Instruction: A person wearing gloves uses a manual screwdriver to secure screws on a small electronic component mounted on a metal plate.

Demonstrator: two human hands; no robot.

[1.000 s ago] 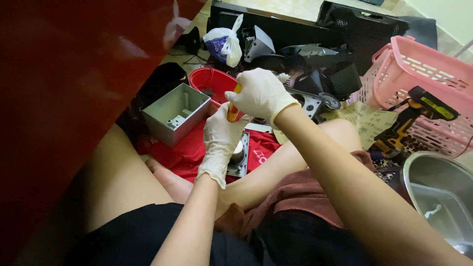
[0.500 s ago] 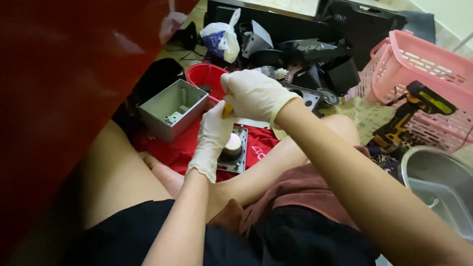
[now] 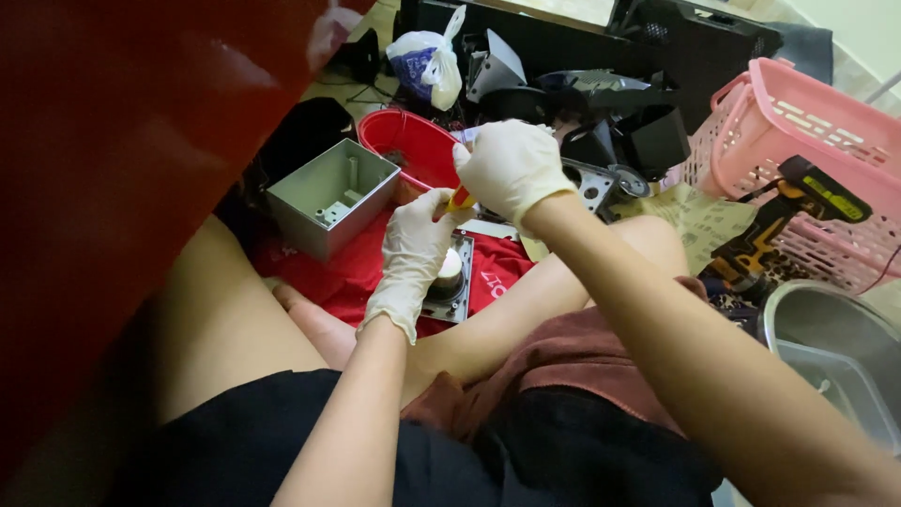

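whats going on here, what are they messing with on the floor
A person sits on the floor wearing pale gloves. The right hand grips a yellow and red tool handle, and the left hand steadies it from below, over a small round part on a dark square plate lying on a red cloth. Around them sit a grey metal box, a red bowl, a pink basket and a yellow and black power drill.

At frame centre the grey square plate with a round knob [image 3: 450,282] lies on the red cloth [image 3: 347,272] — open grey metal box [image 3: 330,194] to its left, red plastic bowl [image 3: 413,145] behind, pink plastic basket [image 3: 807,160] at far right.
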